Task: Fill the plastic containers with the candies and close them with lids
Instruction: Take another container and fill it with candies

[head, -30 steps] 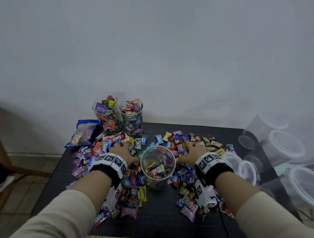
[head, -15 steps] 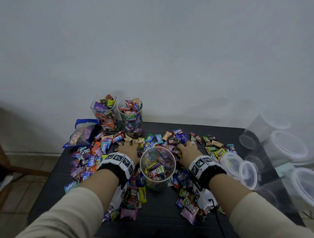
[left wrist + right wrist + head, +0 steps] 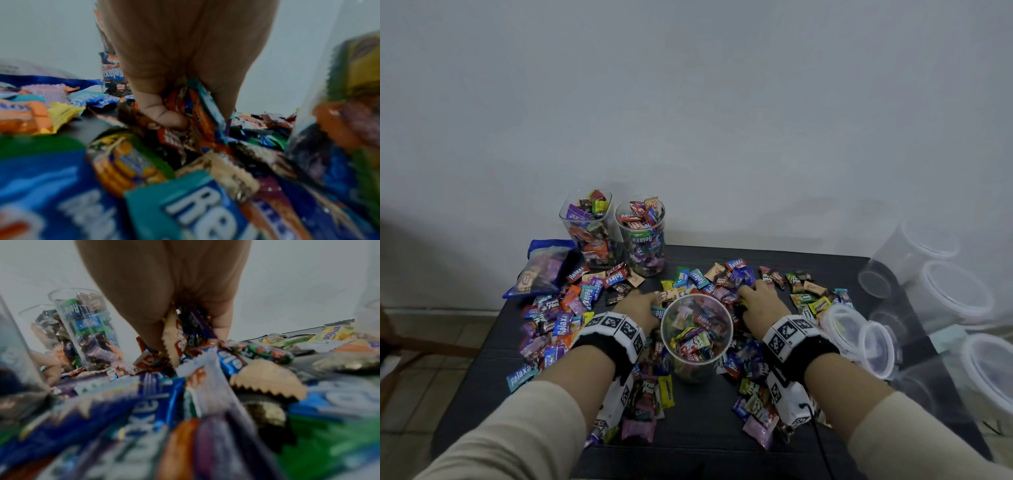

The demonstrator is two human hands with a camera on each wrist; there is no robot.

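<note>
Candies [image 3: 592, 298] are spread across a black table [image 3: 722, 442], with an upright, part-filled plastic container [image 3: 697, 337] standing between both wrists. Fistfuls of wrappers are gripped by the left hand [image 3: 638, 305] and right hand [image 3: 758, 303], each just beside the open rim, equally near.

An open container [image 3: 697, 337] sits mid-bench [image 3: 698, 442], two filled containers [image 3: 616, 233] behind-left, empty containers [image 3: 935, 291] right, candies [image 3: 571, 305] all around.

head: high, looking down-forward | wrists: low, close, forward | shared: candies [image 3: 589, 298]
</note>
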